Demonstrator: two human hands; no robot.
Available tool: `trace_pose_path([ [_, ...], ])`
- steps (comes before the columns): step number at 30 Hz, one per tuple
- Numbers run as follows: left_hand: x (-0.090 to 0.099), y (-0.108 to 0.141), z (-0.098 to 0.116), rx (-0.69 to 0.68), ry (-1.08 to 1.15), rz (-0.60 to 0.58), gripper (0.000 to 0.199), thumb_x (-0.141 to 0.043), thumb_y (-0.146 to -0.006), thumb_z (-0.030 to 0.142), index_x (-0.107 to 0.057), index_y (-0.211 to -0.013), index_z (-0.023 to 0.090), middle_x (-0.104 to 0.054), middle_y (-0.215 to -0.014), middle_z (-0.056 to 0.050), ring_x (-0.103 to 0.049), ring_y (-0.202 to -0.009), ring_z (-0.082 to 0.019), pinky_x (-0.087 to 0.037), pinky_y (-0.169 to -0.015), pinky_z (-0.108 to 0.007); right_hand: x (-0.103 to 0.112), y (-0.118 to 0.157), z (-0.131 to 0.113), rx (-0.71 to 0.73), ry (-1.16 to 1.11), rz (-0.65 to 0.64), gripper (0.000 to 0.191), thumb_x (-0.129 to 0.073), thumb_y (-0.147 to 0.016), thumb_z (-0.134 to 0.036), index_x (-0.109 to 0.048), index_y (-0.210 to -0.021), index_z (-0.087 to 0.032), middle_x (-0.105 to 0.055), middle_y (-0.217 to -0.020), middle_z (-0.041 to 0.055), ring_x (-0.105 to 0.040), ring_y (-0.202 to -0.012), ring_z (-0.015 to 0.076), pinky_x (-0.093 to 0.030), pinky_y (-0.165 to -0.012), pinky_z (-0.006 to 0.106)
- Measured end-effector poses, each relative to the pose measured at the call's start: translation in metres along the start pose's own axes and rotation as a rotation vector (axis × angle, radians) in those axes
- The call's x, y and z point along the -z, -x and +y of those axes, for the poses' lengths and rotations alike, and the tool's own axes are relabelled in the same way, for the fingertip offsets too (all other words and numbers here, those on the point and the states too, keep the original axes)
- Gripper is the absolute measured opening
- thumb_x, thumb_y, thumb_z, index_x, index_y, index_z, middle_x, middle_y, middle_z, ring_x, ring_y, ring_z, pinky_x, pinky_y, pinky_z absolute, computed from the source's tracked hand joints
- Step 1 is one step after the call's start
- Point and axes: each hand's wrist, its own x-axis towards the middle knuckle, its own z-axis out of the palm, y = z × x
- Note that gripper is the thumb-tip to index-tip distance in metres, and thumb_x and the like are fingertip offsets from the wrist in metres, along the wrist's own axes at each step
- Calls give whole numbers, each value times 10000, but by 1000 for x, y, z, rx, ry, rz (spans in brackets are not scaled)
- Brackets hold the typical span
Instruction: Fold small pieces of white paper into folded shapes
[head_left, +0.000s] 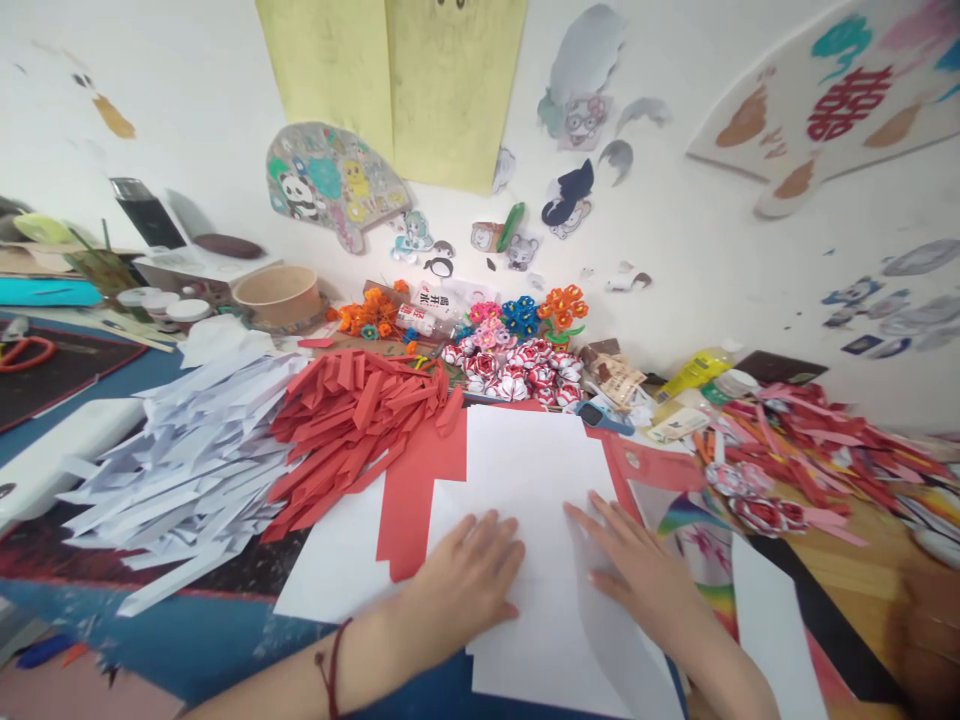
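Observation:
White paper sheets (pixel 540 470) lie flat in front of me, overlapping one another. My left hand (pixel 469 575) rests on their left part with its fingers stretched out. On the right part lies my right hand (pixel 630 560), fingers spread and flat on the paper. Neither hand grips anything. Red paper (pixel 409 510) shows from under the white sheets on the left. Beside it is a heap of folded red paper strips (pixel 352 430), and left of that a heap of folded white paper strips (pixel 202 460).
Red and white paper flowers (pixel 517 370) stand behind the sheets, near a round tan container (pixel 276 295). Red scraps (pixel 832 440) are piled on the right. Orange-handled scissors (pixel 28 353) lie far left. A white wall with fan-shaped pictures (pixel 330 185) rises behind.

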Motion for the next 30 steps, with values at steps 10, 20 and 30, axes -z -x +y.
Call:
trace_pose_path([
  [10,6,-8,-1,-231,-247,51,287,-473,-915,140,-572,-1148,3,-671,-1071,-201,-639,-954,-240,-429,-860,-377,17,-13,-34,252,-149,-58,564,-596,-870,-310,-429,-1408,-322,-386,-1498,44,-384,-1357,237,-380,-1084,421],
  [20,10,-14,8,-192,-289,-13,270,-398,-919,99,-579,-1102,19,-676,-1001,-192,-631,-875,-241,-435,-754,-381,14,-40,-51,425,-160,58,494,-643,-831,-301,-533,-1312,-265,-523,-1385,83,-477,-1268,271,-441,-996,451],
  [30,9,-40,-20,-178,-239,-56,160,-427,-908,105,-581,-947,80,-619,-794,-97,-577,-681,-205,-366,-570,-341,16,-56,-58,428,-99,165,246,-504,-905,-144,-637,-1106,-190,-673,-1127,74,-612,-1020,196,-463,-882,356],
])
